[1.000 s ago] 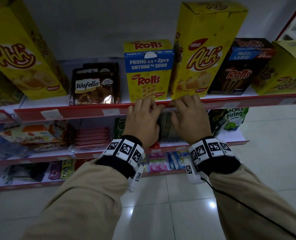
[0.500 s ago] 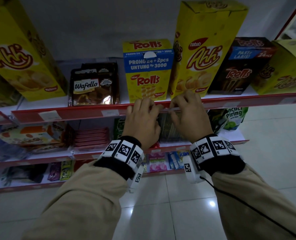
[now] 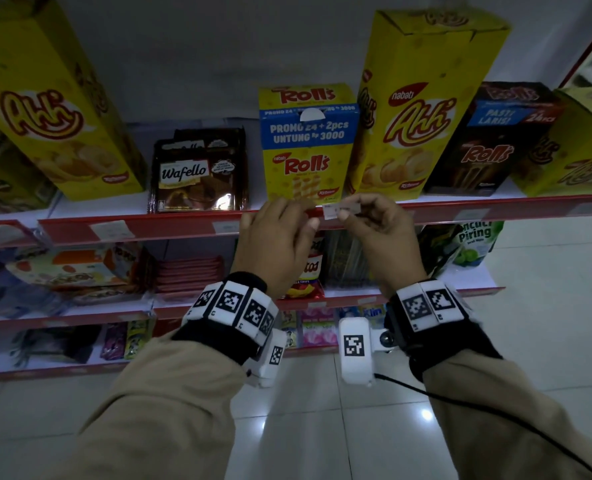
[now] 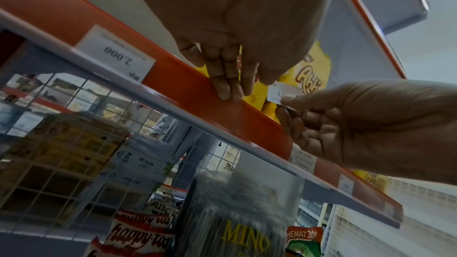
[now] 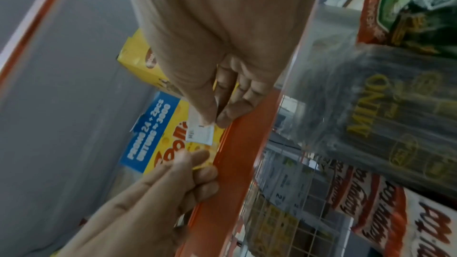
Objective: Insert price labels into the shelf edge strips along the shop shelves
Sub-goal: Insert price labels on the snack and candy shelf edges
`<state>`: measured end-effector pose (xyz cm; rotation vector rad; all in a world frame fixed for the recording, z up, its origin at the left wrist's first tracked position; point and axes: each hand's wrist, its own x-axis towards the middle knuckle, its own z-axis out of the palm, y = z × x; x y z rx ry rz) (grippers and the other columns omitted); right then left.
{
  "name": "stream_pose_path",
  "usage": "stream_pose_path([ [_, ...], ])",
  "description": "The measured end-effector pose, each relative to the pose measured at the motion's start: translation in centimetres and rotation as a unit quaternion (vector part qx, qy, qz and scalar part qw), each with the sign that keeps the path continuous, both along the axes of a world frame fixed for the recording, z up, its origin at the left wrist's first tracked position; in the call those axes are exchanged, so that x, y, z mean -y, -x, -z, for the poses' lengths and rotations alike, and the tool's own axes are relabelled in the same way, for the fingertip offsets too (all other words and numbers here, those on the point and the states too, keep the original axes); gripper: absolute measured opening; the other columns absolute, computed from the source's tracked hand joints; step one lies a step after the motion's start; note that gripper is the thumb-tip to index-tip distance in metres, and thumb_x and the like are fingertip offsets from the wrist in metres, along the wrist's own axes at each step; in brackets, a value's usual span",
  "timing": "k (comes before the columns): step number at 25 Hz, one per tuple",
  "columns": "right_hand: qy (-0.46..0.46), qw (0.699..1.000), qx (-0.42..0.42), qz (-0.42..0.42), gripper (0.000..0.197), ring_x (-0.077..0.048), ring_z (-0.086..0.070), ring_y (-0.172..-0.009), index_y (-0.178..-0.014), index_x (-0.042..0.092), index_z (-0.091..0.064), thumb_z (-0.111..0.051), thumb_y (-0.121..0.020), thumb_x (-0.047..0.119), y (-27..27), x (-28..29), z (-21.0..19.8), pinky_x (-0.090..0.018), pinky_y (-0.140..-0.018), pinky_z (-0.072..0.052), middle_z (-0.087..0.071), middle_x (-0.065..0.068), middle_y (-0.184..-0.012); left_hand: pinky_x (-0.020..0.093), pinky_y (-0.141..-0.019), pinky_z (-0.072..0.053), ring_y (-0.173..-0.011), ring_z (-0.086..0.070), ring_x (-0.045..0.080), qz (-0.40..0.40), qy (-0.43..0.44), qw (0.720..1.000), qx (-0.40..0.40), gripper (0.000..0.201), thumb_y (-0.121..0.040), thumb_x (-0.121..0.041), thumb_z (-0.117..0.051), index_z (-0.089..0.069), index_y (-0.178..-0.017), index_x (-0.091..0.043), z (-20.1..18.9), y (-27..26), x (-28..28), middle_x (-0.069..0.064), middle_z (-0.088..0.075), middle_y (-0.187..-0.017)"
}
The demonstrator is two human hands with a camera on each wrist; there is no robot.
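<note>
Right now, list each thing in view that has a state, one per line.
price label: pinched in the right hand, not yet in the strip
right hand: pinches the label
left hand: fingers straight, touching the strip
shelf edge strip: bare at the hands
2.000 label: seated in the strip

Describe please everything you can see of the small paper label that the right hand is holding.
The price label is a small white rectangular slip, apparently thin paper, with dark print too small and blurred to read. The right hand pinches its right end between thumb and fingertips, so the left end sticks out free. It lies roughly level, just at the top edge of the red shelf edge strip, in front of the yellow Rolls box. It is not yet seated in the strip. The left hand is close beside it.
</note>
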<state>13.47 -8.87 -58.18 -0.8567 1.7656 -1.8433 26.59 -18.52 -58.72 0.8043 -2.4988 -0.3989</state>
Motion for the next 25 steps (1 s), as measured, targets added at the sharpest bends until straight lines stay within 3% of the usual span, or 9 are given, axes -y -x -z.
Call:
stream_pose_path([
  [4,-0.01,0.999,0.025,-0.041,0.021,-0.025,-0.067,-0.097,-0.103,0.005,-0.061,-0.07,-0.084,0.006,-1.3,0.6,0.6,-0.034,-0.085,-0.056,-0.068,-0.016,-0.101,0.034,-0.086,-0.026,-0.108,-0.052,0.018,-0.004,-0.033,0.999,-0.037,0.028,-0.099,-0.038,-0.043,-0.055,-0.118,-0.022,0.3,0.0,0.1,-0.003,-0.059,-0.111],
  [7,-0.041,0.995,-0.086,-0.028,0.016,-0.014,-0.066,-0.087,-0.103,0.01,-0.064,-0.067,-0.088,0.015,-1.3,0.5,0.8,-0.026,-0.076,-0.054,-0.069,-0.006,-0.094,0.035,-0.083,-0.027,-0.101,-0.053,0.021,-0.015,-0.011,0.999,-0.032,0.017,-0.098,-0.029,-0.047,-0.057,-0.105,-0.018,0.2,0.0,0.1,-0.002,-0.059,-0.105],
  [10,-0.096,0.963,-0.25,-0.02,0.012,-0.011,-0.064,-0.082,-0.102,0.016,-0.066,-0.063,-0.09,0.015,-0.5,0.0,0.7,-0.023,-0.073,-0.052,-0.068,0.001,-0.088,0.037,-0.085,-0.029,-0.1,-0.053,0.02,-0.012,0.02,1.0,-0.004,0.015,-0.098,-0.027,-0.046,-0.057,-0.104,-0.018,0.1,0.0,0.2,-0.001,-0.058,-0.104],
  [14,-0.109,0.965,-0.235,-0.033,0.01,0.005,-0.059,-0.076,-0.093,0.023,-0.065,-0.067,-0.087,0.015,0.3,0.0,0.9,-0.01,-0.069,-0.047,-0.063,0.013,-0.08,0.037,-0.085,-0.03,-0.099,-0.053,0.021,-0.013,0.029,0.999,0.008,0.015,-0.098,-0.026,-0.046,-0.057,-0.104,-0.017,-0.2,-0.1,0.5,-0.001,-0.058,-0.104],
  [19,-0.142,0.943,-0.29,-0.073,0.011,-0.009,-0.058,-0.071,-0.096,0.012,-0.066,-0.065,-0.086,0.009,0.6,-0.4,1.3,-0.024,-0.066,-0.047,-0.064,0.002,-0.078,0.034,-0.083,-0.029,-0.098,-0.052,0.02,-0.018,0.04,0.999,0.009,0.013,-0.098,-0.025,-0.047,-0.056,-0.101,-0.017,0.0,-0.2,0.5,-0.001,-0.058,-0.104],
  [21,-0.132,0.943,-0.297,-0.073,0.017,-0.016,-0.059,-0.078,-0.1,0.013,-0.065,-0.066,-0.084,0.009,0.8,-0.8,1.2,-0.031,-0.071,-0.049,-0.064,0.0,-0.084,0.034,-0.084,-0.029,-0.098,-0.052,0.021,-0.018,0.044,0.999,0.007,0.014,-0.098,-0.025,-0.046,-0.056,-0.101,-0.017,0.1,-0.1,0.6,0.0,-0.058,-0.104],
  [23,-0.112,0.936,-0.327,-0.066,0.026,-0.018,-0.058,-0.09,-0.111,0.015,-0.063,-0.068,-0.086,0.019,0.9,-0.8,0.9,-0.033,-0.079,-0.048,-0.064,0.002,-0.091,0.035,-0.084,-0.031,-0.099,-0.052,0.021,-0.014,0.051,0.998,0.014,0.015,-0.099,-0.024,-0.045,-0.057,-0.102,-0.016,0.2,-0.1,0.6,0.001,-0.058,-0.104],
  [25,-0.113,0.913,-0.386,-0.069,0.024,-0.02,-0.056,-0.094,-0.111,0.015,-0.064,-0.066,-0.088,0.023,0.8,-0.5,0.6,-0.037,-0.081,-0.047,-0.065,0.0,-0.095,0.037,-0.084,-0.032,-0.1,-0.052,0.023,-0.009,0.059,0.998,0.023,0.015,-0.098,-0.023,-0.045,-0.057,-0.103,-0.015,0.3,-0.1,0.6,0.002,-0.058,-0.106],
])
